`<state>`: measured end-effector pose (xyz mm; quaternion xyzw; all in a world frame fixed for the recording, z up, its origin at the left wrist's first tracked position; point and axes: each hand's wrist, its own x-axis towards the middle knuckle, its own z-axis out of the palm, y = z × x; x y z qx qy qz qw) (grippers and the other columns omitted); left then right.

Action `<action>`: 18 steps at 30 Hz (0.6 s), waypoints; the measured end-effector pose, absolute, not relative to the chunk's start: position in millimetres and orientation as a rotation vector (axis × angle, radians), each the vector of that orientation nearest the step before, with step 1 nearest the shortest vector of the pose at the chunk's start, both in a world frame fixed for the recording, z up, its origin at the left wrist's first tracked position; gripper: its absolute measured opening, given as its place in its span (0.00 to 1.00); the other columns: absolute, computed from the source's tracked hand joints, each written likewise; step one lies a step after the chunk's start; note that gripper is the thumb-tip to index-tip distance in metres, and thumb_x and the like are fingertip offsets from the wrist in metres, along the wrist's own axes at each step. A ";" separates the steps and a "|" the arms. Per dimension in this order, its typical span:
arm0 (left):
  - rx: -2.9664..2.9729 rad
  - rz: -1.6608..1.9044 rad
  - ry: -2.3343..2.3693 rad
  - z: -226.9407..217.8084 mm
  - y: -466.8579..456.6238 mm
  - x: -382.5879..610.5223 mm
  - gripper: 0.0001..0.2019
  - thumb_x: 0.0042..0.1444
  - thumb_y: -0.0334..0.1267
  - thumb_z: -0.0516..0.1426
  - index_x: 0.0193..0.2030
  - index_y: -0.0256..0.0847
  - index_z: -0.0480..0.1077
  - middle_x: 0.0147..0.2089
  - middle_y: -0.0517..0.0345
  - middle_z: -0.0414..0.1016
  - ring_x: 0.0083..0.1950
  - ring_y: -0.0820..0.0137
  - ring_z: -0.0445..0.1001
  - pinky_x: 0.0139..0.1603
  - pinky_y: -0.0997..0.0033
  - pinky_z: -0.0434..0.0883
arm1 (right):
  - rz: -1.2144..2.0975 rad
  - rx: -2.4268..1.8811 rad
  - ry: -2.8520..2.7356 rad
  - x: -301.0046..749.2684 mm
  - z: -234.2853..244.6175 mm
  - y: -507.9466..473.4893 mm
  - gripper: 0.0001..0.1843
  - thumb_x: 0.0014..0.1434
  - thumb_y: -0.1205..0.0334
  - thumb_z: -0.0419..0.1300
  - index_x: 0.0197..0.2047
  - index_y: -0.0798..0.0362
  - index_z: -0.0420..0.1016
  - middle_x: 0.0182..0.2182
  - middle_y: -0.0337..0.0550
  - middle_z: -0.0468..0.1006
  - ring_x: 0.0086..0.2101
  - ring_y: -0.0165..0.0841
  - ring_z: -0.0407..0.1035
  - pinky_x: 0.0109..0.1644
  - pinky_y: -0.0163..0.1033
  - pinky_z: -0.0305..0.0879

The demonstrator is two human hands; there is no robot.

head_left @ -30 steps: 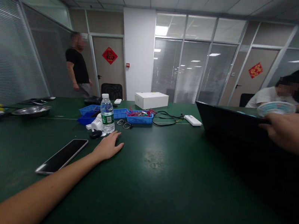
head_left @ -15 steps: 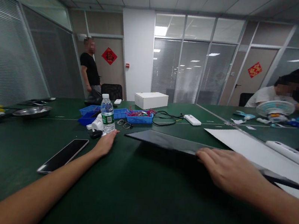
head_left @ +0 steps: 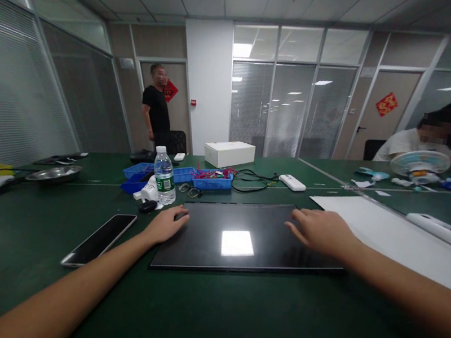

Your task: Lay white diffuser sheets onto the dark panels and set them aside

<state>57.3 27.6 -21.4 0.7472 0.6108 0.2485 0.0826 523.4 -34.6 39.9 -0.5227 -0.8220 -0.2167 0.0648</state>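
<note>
A thin, dark, glossy panel (head_left: 205,246), like a flat screen, lies on the green table (head_left: 202,314) and mirrors a ceiling light. My left hand (head_left: 165,223) is at its left edge, the fingers curled over the rim; a small dark patch shows between thumb and finger. Over the panel's right part is my right hand (head_left: 318,229), thumb and fingers apart; whether it touches the surface I cannot tell. Just beyond my left hand stand a water bottle (head_left: 165,177) and a round black object (head_left: 147,206). A phone (head_left: 100,240) lies left of my left forearm.
Blue trays (head_left: 211,181) with red wires, dark cables (head_left: 255,182) and a white box (head_left: 229,153) are farther back. White sheet (head_left: 403,237) and a long white device (head_left: 446,234) lie at right. A metal bowl (head_left: 53,173) is at left. People are beyond the table.
The panel has gone from raised and tilted to flat on the table. My right hand has loosened from its edge; my left hand has shifted right onto its left edge. A standing person moved right.
</note>
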 end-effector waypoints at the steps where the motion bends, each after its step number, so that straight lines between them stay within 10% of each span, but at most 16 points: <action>1: 2.246 0.692 1.838 -20.4 25.7 58.3 0.30 0.62 0.56 0.53 0.62 0.38 0.75 0.71 0.45 0.66 0.70 0.52 0.67 0.72 0.56 0.60 | -0.655 -1.675 -2.434 533.0 39.5 -22.9 0.28 0.71 0.42 0.41 0.48 0.52 0.75 0.39 0.51 0.80 0.34 0.38 0.73 0.35 0.39 0.61; 8: 2.305 0.616 1.835 -16.8 21.5 59.1 0.30 0.62 0.52 0.53 0.64 0.36 0.73 0.73 0.42 0.63 0.71 0.52 0.67 0.72 0.55 0.60 | -0.625 -2.082 -2.139 617.3 5.4 26.5 0.24 0.68 0.52 0.49 0.52 0.62 0.74 0.49 0.67 0.75 0.50 0.50 0.70 0.51 0.50 0.62; 13: 2.319 0.587 1.872 -15.5 21.0 65.4 0.29 0.63 0.50 0.52 0.65 0.36 0.72 0.73 0.43 0.63 0.71 0.52 0.67 0.72 0.54 0.60 | -0.447 -2.411 -1.833 665.7 -14.9 34.8 0.36 0.67 0.41 0.49 0.58 0.69 0.70 0.54 0.82 0.67 0.54 0.59 0.66 0.48 0.55 0.60; 18: 2.330 0.563 1.889 -15.2 19.7 67.6 0.29 0.63 0.49 0.51 0.65 0.36 0.73 0.73 0.44 0.63 0.71 0.52 0.67 0.72 0.55 0.60 | -0.176 -2.530 -1.789 684.3 -18.8 39.6 0.32 0.69 0.38 0.49 0.54 0.60 0.74 0.47 0.62 0.75 0.44 0.42 0.73 0.46 0.49 0.68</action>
